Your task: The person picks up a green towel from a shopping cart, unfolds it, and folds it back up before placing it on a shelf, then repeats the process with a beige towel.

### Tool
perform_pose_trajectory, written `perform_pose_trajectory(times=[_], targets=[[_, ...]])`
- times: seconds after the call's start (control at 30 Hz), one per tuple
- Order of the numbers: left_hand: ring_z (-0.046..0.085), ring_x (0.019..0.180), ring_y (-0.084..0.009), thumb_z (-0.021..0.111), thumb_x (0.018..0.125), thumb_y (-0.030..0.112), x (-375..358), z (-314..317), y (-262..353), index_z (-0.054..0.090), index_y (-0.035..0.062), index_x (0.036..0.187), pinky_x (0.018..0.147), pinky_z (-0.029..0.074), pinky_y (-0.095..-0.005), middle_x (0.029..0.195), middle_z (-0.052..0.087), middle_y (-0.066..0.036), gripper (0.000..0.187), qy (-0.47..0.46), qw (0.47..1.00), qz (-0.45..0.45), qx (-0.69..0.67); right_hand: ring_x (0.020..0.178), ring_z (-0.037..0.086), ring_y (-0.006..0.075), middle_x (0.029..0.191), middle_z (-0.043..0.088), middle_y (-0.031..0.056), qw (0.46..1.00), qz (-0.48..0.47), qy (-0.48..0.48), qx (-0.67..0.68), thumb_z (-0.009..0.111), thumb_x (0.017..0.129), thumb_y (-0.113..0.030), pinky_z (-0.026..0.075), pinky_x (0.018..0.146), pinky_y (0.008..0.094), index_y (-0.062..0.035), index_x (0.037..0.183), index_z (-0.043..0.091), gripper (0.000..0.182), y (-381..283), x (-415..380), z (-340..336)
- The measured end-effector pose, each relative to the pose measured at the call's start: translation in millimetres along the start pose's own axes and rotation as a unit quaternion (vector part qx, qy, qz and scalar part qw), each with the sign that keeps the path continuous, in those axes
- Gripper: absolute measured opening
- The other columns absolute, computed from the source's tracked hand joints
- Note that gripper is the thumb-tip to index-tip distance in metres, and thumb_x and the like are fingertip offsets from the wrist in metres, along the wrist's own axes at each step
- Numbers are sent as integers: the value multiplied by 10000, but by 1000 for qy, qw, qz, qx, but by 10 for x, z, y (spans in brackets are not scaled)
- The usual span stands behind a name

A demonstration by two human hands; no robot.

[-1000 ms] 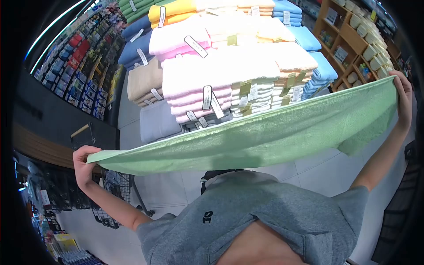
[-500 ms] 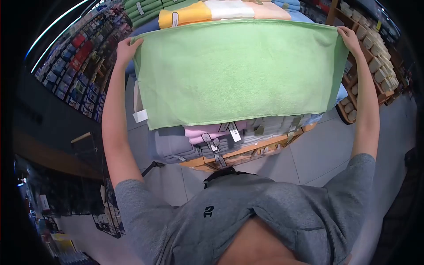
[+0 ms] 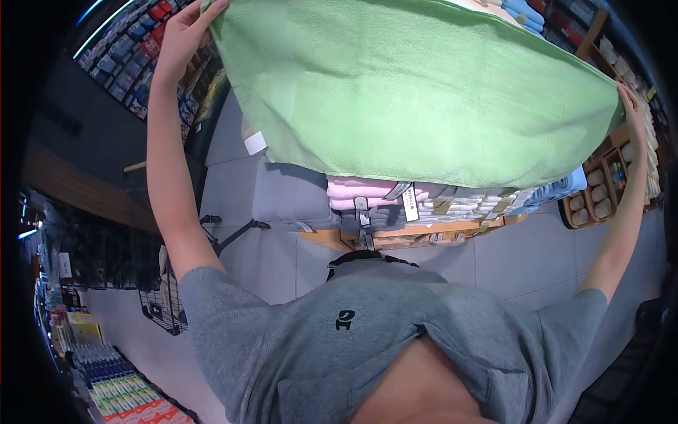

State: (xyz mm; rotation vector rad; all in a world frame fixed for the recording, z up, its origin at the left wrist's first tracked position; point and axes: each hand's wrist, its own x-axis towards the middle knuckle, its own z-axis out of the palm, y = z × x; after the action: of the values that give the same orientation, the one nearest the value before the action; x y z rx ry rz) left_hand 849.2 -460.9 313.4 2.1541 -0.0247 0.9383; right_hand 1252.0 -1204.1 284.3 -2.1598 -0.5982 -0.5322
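Note:
A light green towel is stretched wide between my two hands, slanting down to the right. My left hand pinches its upper left corner near the top edge of the view. At the right, my right hand grips the other upper corner, lower than the left one. A white label hangs from the towel's lower left side. Below the towel's bottom edge, folded pink towels and grey towels with tags show on a display. The towel hides much of that display.
The wooden display edge stands just ahead of my body. Folded blue towels lie at the upper right. A shelf with rolled cream items is at the right. At the left are a wire basket and a wall of packaged goods.
Both hands have moved outward, the left one up and the right one down. The green towel has gone from nearly level to tilted, and it shows more creases.

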Motion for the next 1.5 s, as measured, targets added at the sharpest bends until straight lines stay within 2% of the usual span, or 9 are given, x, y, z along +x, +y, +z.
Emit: perform_pose_trajectory(times=[0.37,0.6,0.67,0.7,0.77,1.1,1.23,1.33,1.5], targets=[[608,617,-34,638,887,224,113,-501,997,646,38,1096,463,391,-142,795,657,-13,279,101,994,8,34,1027,529,122,1098,607,34,994,-95,41,-40,373,948,-201,375,919,245,-44,1184,575,348,-404,390,-609],[589,1051,-145,528,950,247,638,-369,1458,524,-10,1237,911,460,-247,1128,644,-112,385,227,949,149,-160,1099,522,167,1174,593,73,962,-139,234,-21,364,975,-265,367,956,263,-35,1247,540,398,-82,1079,-1838],[560,1128,-206,494,958,187,761,-1036,1078,493,-45,1247,969,439,-291,1218,573,-148,370,222,805,316,450,1133,504,176,1204,575,83,958,-156,235,41,378,971,-225,347,984,276,-25,1250,537,378,-283,853,-2060],[556,1136,-232,491,956,164,579,-926,1152,497,-48,1239,987,432,-321,1223,562,-154,354,206,897,275,278,1150,494,181,1219,566,88,958,-165,220,77,384,969,-205,337,998,283,-20,1251,535,369,-407,653,-2056],[533,1166,-287,476,959,141,165,-676,1301,509,-57,1219,1040,396,-384,1249,540,-166,328,176,944,168,-223,1184,476,190,1248,548,98,961,-172,155,153,398,965,-165,317,1027,297,-10,1253,532,353,-585,109,-1822],[565,1009,-130,638,853,67,-1967,134,-193,679,2,957,893,431,-283,1130,617,-77,129,-158,964,-206,-65,1134,508,184,1214,564,97,982,48,-99,151,561,871,-57,408,927,296,-30,968,650,135,5,-2668,460],[581,970,-121,620,873,65,-1838,234,-263,675,-10,950,862,449,-261,1078,622,-72,121,-175,970,-170,5,892,536,97,1011,580,24,988,102,115,15,591,858,-46,431,777,239,-42,1009,620,154,-212,-3214,1223],[596,951,-121,610,884,75,-1431,430,-64,672,-14,947,869,456,-259,1048,629,-69,125,-137,985,-101,21,737,510,71,853,579,3,939,196,187,211,605,896,-138,415,668,211,-43,992,579,137,-422,-3529,1858],[609,956,-136,619,871,170,-460,1188,358,675,29,972,874,460,-304,999,657,-62,182,-190,974,45,113,698,579,86,843,637,65,827,318,-113,450,581,925,-252,451,549,206,-7,1072,583,286,-1641,-3582,2570]])
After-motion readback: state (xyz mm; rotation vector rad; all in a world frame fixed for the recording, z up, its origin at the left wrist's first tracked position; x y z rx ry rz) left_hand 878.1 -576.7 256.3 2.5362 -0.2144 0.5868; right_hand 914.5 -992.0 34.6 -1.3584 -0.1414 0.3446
